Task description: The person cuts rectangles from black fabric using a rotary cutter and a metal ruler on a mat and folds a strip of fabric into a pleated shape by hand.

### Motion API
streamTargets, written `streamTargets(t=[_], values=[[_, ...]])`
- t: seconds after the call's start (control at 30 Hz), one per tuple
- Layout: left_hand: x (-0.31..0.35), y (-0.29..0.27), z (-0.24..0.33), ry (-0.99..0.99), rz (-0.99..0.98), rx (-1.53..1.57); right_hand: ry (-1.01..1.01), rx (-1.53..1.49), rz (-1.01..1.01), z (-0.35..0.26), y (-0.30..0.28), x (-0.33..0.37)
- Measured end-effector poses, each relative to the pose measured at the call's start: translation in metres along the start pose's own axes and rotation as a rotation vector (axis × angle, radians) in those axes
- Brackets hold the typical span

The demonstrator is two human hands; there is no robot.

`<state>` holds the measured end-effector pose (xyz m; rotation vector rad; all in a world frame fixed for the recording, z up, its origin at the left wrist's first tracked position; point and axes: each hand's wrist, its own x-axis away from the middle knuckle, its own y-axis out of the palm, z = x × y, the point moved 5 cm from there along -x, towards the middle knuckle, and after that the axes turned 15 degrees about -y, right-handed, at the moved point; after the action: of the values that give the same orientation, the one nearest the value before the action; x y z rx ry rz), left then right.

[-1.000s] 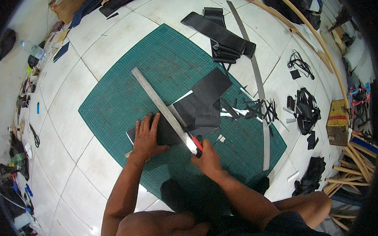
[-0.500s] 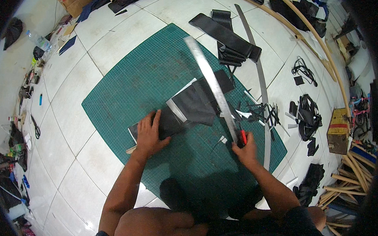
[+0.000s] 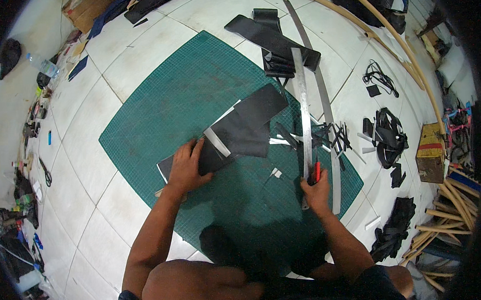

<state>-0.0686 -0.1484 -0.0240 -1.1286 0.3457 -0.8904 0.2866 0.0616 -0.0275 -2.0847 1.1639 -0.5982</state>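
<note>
From my end I see the left grip (image 3: 186, 166) spread flat, fingers extended and thumb out to the right, on a black sheet (image 3: 213, 155) near the lower-left edge of the green cutting mat (image 3: 158, 105); it is closed around nothing. My right grip (image 3: 317, 194) is curled firmly around a red-handled cutter (image 3: 317, 171) and the lower part of a metal ruler (image 3: 302, 99), over the mat toward its right corner. The ruler points away from me, its far end crossing the upper-right edge in front of a folded black material (image 3: 273, 37) on the floor; I cannot tell whether they touch.

The black sheet runs inward from the lower-left edge, and a pale strip (image 3: 217, 143) lies across its inner end. Just beside that, overlapping black panels (image 3: 250, 123) stretch to the upper-right edge. Thin black and white scraps (image 3: 287, 136) are strewn along the upper-right edge, partly behind the ruler. I have a small white piece (image 3: 276, 173) on the mat between the panels and the right grip. A second metal strip (image 3: 325, 101) lies partly on the tiled floor (image 3: 91, 178), its near end on the mat by the right corner.
</note>
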Motion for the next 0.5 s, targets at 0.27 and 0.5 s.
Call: streamTargets(t=[0.27,0.5], values=[[0.0,0.002,-0.002,-0.007,-0.02,0.045,0.035,0.055,0.08,0.017,0.01,0.01],[0.003,-0.001,-0.001,0.051,0.0,0.012,0.021,0.004,0.065,0.011,0.009,0.02]])
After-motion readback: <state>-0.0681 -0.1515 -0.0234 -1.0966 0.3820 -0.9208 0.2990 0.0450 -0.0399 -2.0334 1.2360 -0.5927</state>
